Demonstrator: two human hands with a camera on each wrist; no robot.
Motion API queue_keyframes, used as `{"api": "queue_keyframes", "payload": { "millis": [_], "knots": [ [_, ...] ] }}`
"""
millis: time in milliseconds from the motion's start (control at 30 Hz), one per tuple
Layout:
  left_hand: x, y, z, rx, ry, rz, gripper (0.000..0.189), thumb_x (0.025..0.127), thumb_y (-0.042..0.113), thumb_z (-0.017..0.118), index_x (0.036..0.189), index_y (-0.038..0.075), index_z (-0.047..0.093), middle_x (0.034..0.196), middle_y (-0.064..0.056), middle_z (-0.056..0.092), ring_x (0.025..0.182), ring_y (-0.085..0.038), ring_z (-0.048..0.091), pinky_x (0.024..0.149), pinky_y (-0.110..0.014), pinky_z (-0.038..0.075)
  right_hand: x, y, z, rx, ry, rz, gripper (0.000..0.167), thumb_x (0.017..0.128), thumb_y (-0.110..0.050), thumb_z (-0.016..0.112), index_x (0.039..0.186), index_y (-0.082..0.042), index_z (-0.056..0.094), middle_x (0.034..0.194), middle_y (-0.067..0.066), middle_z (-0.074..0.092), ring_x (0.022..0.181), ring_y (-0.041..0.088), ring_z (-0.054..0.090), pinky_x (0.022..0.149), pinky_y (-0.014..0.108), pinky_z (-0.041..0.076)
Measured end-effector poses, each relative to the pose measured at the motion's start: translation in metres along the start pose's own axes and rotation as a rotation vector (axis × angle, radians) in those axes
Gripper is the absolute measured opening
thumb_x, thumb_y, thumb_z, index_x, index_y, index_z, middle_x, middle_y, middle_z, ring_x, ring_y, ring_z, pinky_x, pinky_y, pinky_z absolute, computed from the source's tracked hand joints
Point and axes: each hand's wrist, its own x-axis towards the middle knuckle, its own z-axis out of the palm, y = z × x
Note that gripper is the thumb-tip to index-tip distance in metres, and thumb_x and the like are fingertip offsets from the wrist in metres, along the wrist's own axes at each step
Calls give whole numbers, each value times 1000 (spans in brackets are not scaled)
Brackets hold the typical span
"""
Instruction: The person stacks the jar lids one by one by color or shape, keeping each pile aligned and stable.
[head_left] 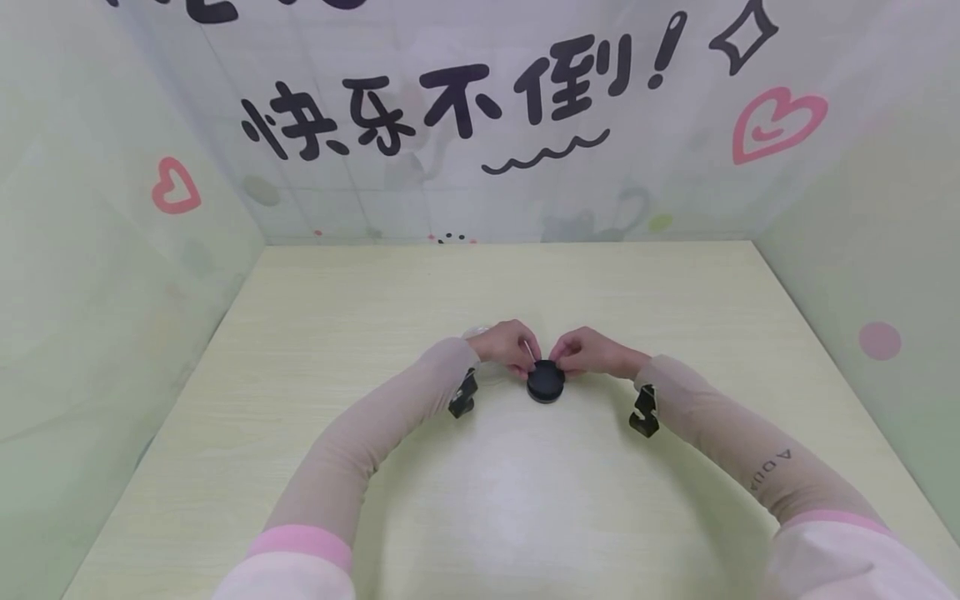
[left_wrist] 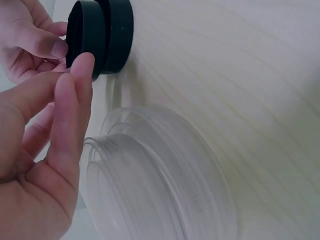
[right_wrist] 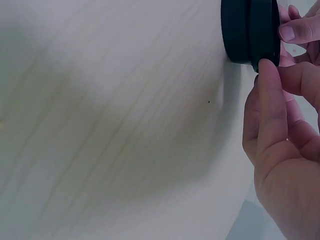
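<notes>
A black round piece (head_left: pixel 546 382) made of two short stacked tiers stands on the table, its flat dark top facing the head camera. My left hand (head_left: pixel 507 345) pinches its far rim from the left. A thin pale sliver (head_left: pixel 529 352) shows by those left fingers, its kind too small to tell. From the other side my right hand (head_left: pixel 595 352) pinches the same rim, fingertips close to the left ones. Between the two tiers a groove runs round the side in both wrist views. The inside of the black piece is hidden.
Behind the left wrist stands a clear round plastic container (left_wrist: pixel 150 175) with a stepped, wider rim, partly covered by the arm. The pale wooden table (head_left: pixel 495 500) meets printed cloth walls (head_left: pixel 450 192) at the back and sides. Black clips (head_left: pixel 643 411) sit at both wrists.
</notes>
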Motion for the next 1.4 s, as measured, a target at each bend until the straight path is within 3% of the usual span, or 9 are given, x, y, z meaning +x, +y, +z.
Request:
{"api": "queue_keyframes", "payload": {
  "millis": [300,700,967,1400],
  "knots": [
    [-1,2,0,7,-5,8,13,78,-5,60,91,-2,61,68,-8,63,55,-13,59,60,-24,51,-1,2,-1,18,-19,-41,17,83,0,55,97,8,58,90,12,61,80,15,58,75,31,50],
    [3,0,1,-15,-8,-8,13,77,-6,61,90,-2,62,69,-9,64,53,-12,59,59,-24,52,0,5,-1,6,-24,-25,17,83,-2,53,97,7,59,89,10,61,79,15,56,73,28,49],
    [4,1,1,37,-4,-38,13,78,-2,62,90,1,63,62,-6,62,57,-15,61,57,-19,50,-1,9,0,22,-31,-26,19,84,-2,49,98,7,58,92,11,61,81,16,56,74,31,50],
    [2,3,1,51,-11,-43,12,78,-3,62,89,2,63,65,-8,63,58,-15,62,58,-20,50,-1,8,2,63,-32,-22,19,82,1,50,97,9,57,91,12,62,80,16,59,75,33,50]
  ]
}}
